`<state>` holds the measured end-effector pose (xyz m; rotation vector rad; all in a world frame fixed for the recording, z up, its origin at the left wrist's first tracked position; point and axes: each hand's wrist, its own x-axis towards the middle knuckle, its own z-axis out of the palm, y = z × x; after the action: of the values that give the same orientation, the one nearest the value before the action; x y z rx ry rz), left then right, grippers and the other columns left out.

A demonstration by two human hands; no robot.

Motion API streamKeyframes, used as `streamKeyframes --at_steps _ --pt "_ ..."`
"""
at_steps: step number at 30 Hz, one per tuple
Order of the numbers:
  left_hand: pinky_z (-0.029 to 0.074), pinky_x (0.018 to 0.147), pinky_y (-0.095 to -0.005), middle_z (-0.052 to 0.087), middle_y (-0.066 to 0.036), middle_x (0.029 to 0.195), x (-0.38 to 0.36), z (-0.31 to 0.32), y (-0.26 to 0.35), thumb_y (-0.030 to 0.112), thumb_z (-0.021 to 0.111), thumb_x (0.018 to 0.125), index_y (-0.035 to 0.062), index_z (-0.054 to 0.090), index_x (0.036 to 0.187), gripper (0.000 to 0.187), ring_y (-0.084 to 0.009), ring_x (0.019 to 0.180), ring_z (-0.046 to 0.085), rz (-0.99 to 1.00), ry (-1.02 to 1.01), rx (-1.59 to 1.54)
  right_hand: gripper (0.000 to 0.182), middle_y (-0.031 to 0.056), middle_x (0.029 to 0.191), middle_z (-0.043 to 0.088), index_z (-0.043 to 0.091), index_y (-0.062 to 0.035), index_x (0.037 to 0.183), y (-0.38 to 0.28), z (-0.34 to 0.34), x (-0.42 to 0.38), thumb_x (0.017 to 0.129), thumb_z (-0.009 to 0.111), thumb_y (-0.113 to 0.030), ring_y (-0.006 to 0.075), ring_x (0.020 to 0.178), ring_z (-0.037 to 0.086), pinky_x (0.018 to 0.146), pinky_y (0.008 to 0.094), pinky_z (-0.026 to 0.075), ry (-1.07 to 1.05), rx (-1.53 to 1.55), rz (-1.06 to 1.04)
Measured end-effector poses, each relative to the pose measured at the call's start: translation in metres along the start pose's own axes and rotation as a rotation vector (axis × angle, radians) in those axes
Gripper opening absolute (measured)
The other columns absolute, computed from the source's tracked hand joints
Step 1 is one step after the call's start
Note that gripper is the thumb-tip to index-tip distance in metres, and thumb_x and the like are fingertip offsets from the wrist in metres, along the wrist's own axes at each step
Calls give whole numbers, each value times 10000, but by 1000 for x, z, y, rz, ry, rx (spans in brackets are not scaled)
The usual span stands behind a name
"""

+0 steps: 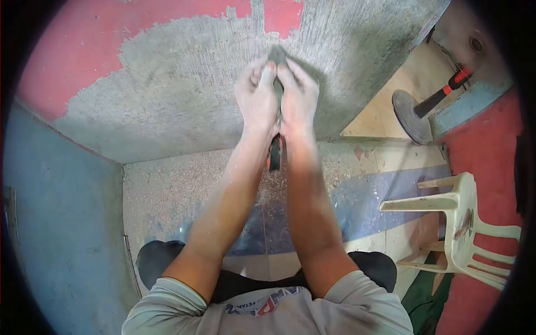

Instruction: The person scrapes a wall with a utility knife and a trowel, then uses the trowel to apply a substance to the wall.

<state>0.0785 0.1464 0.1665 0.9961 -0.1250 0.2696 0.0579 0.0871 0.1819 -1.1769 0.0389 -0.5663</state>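
Note:
Side by side, my left hand (257, 99) and my right hand (298, 101) are wrapped round a scraper, both pale with dust. The thumbs lie along its top, near the grey blade (277, 54). Below my wrists the black and red end of its handle (274, 157) sticks out. The blade is at a wall panel (184, 92), whose middle is bare, grey and streaked. Red-pink paint (72, 53) with a ragged edge covers its upper left, and a small red patch (283, 17) remains just above the blade. Exact blade contact is hard to see.
Paint flakes litter the tiled floor (184, 192) beneath the panel. A plastic chair (462, 223) lies tipped at the right by a red wall (480, 145). A round-headed tool (410, 116) with a black and red handle leans beyond the panel's right edge. Blue wall (67, 184) stands left.

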Motion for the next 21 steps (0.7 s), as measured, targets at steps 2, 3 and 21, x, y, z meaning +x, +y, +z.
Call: streamKeyframes --at_steps 2,3,21 --pt "504 786 -247 701 -33 1002 -9 -12 -18 77 650 1024 -24 683 1170 180 -82 891 626 -42 15 26 338 87 1113 730 679 81 1280 28 -15 -6 1009 640 -116 114 1010 638 904 273 502 23 -81 3" --pt "503 784 -247 701 -32 998 -13 -13 -17 79 647 1026 -24 684 1167 178 -81 888 624 -55 12 33 340 95 1127 731 678 84 1280 26 -13 -13 1009 646 -119 136 1028 645 926 286 501 20 2 41" --pt "485 736 -227 692 -21 953 13 25 22 103 668 1013 -30 690 1192 224 -69 829 600 62 -86 1 335 74 1074 722 689 79 1268 -22 6 18 1006 625 -119 125 950 617 844 287 508 -24 45 -101"
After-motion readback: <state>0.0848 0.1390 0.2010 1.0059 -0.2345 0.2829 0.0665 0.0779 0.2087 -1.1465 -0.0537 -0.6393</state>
